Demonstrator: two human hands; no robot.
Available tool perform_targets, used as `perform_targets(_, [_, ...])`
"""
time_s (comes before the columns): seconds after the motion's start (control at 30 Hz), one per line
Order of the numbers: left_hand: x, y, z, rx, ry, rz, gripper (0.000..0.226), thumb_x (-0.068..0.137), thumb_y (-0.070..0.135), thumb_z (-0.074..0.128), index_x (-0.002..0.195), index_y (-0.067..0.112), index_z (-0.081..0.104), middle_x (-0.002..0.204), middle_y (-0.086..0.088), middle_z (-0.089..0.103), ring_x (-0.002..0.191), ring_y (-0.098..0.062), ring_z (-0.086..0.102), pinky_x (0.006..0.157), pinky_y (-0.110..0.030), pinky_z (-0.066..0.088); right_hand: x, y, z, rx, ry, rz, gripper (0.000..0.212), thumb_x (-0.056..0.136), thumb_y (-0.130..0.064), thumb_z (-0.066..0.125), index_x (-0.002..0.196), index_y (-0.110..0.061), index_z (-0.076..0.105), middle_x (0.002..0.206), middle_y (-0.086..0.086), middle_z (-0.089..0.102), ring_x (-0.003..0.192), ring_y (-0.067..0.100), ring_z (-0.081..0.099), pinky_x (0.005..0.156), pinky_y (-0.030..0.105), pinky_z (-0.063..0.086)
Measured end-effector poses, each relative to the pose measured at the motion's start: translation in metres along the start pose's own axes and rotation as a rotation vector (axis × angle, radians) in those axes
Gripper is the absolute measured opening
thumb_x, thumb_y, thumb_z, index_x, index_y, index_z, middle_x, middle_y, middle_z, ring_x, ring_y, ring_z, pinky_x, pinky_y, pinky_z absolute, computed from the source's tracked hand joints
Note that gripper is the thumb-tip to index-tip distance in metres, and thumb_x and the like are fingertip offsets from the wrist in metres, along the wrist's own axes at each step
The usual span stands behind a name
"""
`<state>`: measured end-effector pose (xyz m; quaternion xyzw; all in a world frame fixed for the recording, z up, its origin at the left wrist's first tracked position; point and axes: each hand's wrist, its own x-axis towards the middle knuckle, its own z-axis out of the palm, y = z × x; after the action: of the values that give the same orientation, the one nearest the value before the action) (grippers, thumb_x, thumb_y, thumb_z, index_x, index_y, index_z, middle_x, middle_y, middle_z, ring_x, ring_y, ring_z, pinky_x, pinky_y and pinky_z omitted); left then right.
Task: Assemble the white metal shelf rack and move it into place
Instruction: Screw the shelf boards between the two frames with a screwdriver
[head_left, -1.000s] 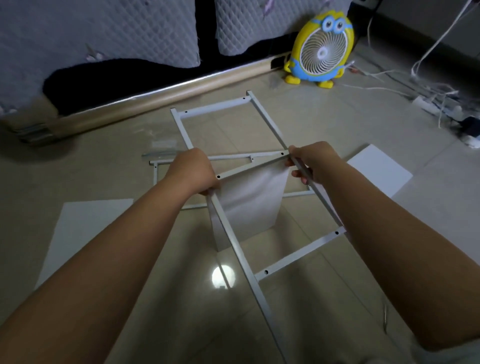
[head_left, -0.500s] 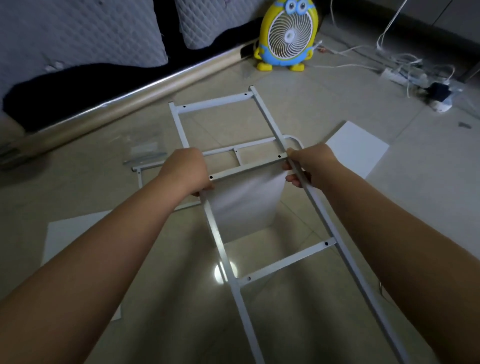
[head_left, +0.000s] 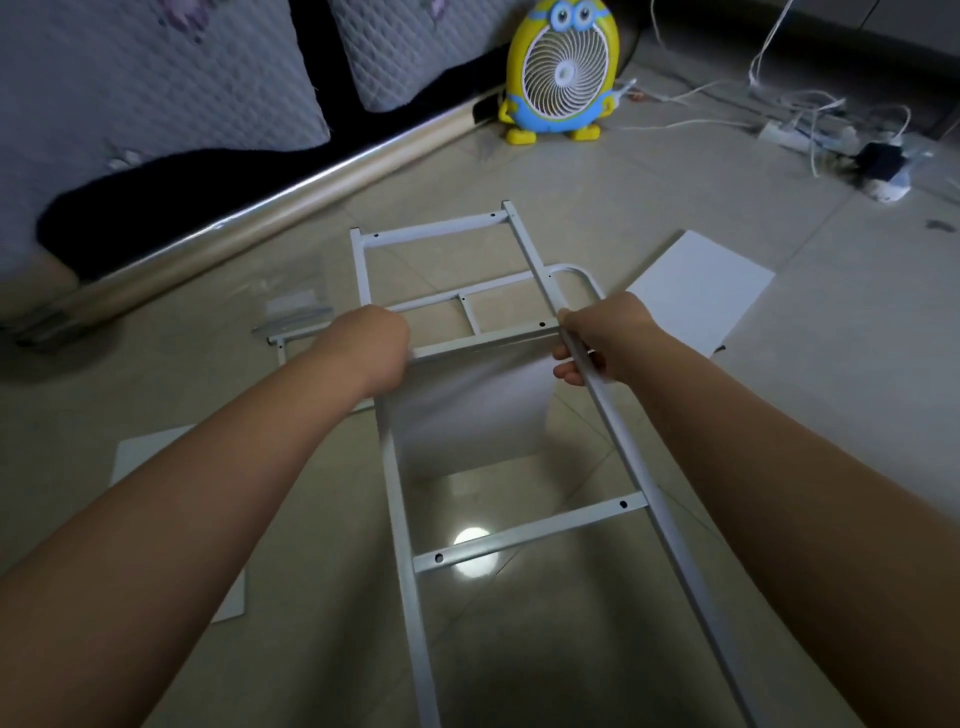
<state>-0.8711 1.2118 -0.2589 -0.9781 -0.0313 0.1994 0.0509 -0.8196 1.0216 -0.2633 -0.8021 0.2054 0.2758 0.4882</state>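
I hold a white metal ladder-shaped side frame (head_left: 530, 535) above the tiled floor, its long rails running away from me. My left hand (head_left: 371, 340) grips the left rail beside the middle crossbar; its fingers are hidden under the rail. My right hand (head_left: 605, 335) grips the right rail at the same height, fingers curled round it. A second white frame with a rounded corner (head_left: 576, 273) lies on the floor beneath. A white shelf panel (head_left: 472, 415) lies under the held frame.
Two more white panels lie on the floor, one at the right (head_left: 701, 288), one at the left (head_left: 135, 457). A bag of small parts (head_left: 293, 312) sits left of the frames. A yellow fan (head_left: 563, 70), a sofa base (head_left: 260, 213) and a cable tangle (head_left: 831, 130) lie farther back.
Both hands keep their grip while the frame has swung straighter, its far end now pointing toward the fan. My view has shifted, so the fan and cables sit more central.
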Motion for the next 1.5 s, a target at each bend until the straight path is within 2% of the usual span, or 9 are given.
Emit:
perform_targets(0.1, [-0.003,0.003,0.007,0.049,0.026,-0.013,0.023,0.090,0.005,0.046,0.101,-0.005,0.063,0.106,-0.021,0.062,0.100,-0.034,0.059,0.080,-0.034,0.045,-0.003,0.002,-0.001,-0.010,-0.023,0.013,0.034,0.097,-0.021,0.046,0.072,0.001,0.048,0.068,0.012,0.054,0.051,0.021,0.055,0.042,0.026,0.049])
perform_targets(0.23, [0.006,-0.004,0.009,0.048,0.067,-0.013,0.022,0.091,0.009,0.049,0.102,-0.002,0.064,0.104,-0.021,0.062,0.099,-0.034,0.059,0.079,-0.034,0.046,-0.001,0.006,0.002,0.013,0.030,-0.023,0.032,0.096,-0.022,0.047,0.072,0.000,0.048,0.069,0.013,0.056,0.051,0.023,0.056,0.047,0.030,0.049])
perform_targets(0.43, [0.007,-0.008,0.010,-0.101,0.090,-0.052,0.021,0.089,0.017,0.057,0.093,-0.002,0.065,0.090,-0.018,0.059,0.091,-0.032,0.059,0.068,-0.029,0.039,0.000,0.011,0.004,0.093,0.068,-0.046,0.032,0.094,-0.022,0.052,0.071,-0.001,0.046,0.068,0.013,0.056,0.048,0.021,0.057,0.041,0.025,0.044])
perform_targets(0.53, [0.005,-0.010,0.012,-0.177,0.104,-0.088,0.021,0.088,0.018,0.060,0.094,-0.001,0.065,0.098,-0.019,0.061,0.093,-0.032,0.059,0.068,-0.029,0.039,0.000,0.008,0.006,0.099,0.072,-0.044,0.029,0.095,-0.021,0.051,0.075,-0.001,0.049,0.064,0.012,0.053,0.046,0.018,0.053,0.037,0.020,0.042])
perform_targets(0.83, [0.019,-0.014,0.012,-0.228,0.160,-0.165,0.019,0.088,0.012,0.058,0.100,-0.001,0.065,0.106,-0.021,0.062,0.100,-0.034,0.059,0.073,-0.031,0.043,0.021,-0.017,0.013,0.077,-0.013,-0.029,0.032,0.097,-0.020,0.045,0.068,-0.005,0.047,0.065,0.009,0.050,0.052,0.017,0.050,0.043,0.026,0.035])
perform_targets(1.03, [0.031,-0.014,0.010,-0.181,0.207,-0.177,0.020,0.088,0.008,0.056,0.103,-0.004,0.064,0.108,-0.024,0.060,0.101,-0.036,0.059,0.072,-0.031,0.041,0.039,-0.027,0.010,0.063,-0.005,-0.091,0.030,0.095,-0.022,0.050,0.070,-0.004,0.051,0.067,0.011,0.056,0.055,0.017,0.055,0.047,0.028,0.041])
perform_targets(1.23, [0.041,-0.017,0.004,-0.081,0.144,-0.130,0.019,0.091,0.009,0.054,0.098,-0.006,0.063,0.105,-0.022,0.061,0.099,-0.034,0.059,0.068,-0.028,0.035,0.044,-0.031,0.009,0.046,-0.014,-0.089,0.031,0.094,-0.023,0.052,0.069,-0.004,0.051,0.069,0.009,0.057,0.057,0.017,0.057,0.051,0.027,0.045])
perform_targets(1.4, [0.041,-0.012,-0.005,0.037,0.030,-0.120,0.022,0.093,0.013,0.051,0.101,-0.004,0.063,0.089,-0.014,0.061,0.100,-0.030,0.059,0.073,-0.029,0.041,0.042,-0.032,0.007,-0.006,-0.030,-0.079,0.031,0.095,-0.021,0.050,0.070,-0.003,0.051,0.074,0.011,0.059,0.057,0.017,0.057,0.049,0.027,0.044])
perform_targets(1.5, [0.041,-0.004,-0.008,0.164,0.002,-0.164,0.027,0.094,0.013,0.046,0.115,0.003,0.059,0.119,-0.013,0.056,0.111,-0.028,0.053,0.088,-0.033,0.044,0.040,-0.033,0.007,-0.025,-0.027,-0.069,0.030,0.095,-0.020,0.049,0.072,-0.001,0.050,0.068,0.010,0.057,0.054,0.018,0.056,0.048,0.027,0.044])
